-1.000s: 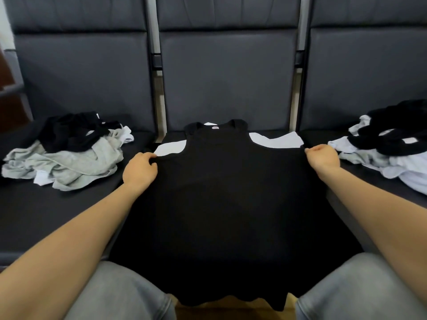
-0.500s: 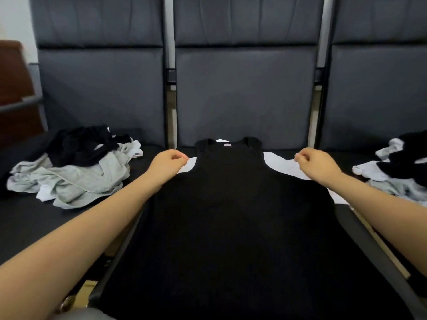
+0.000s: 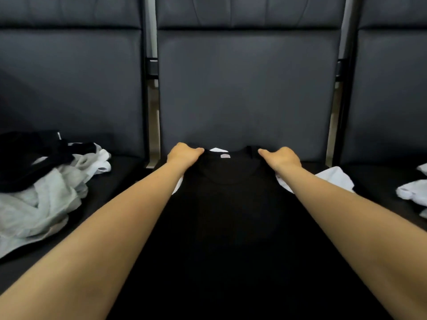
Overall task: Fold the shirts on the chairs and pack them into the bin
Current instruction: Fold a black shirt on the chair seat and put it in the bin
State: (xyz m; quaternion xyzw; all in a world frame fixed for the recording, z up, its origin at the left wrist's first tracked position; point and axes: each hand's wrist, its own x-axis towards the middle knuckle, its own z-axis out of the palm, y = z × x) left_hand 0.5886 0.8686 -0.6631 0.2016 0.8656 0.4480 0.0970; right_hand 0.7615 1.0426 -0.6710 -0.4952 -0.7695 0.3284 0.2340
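A black tank top [image 3: 231, 204] lies flat on the middle chair seat [image 3: 309, 163], neck toward the backrest, over a white shirt [image 3: 335, 179] whose edges show at both sides. The left hand [image 3: 183, 154] pinches the left shoulder strap, its grip curled round the fabric; the right hand [image 3: 280, 158] grips the right strap likewise. Both hands sit at the garment's far end, just before the backrest. A heap of grey, white and black shirts [image 3: 46, 181] lies on the left seat; white shirts [image 3: 413, 192] lie on the right seat.
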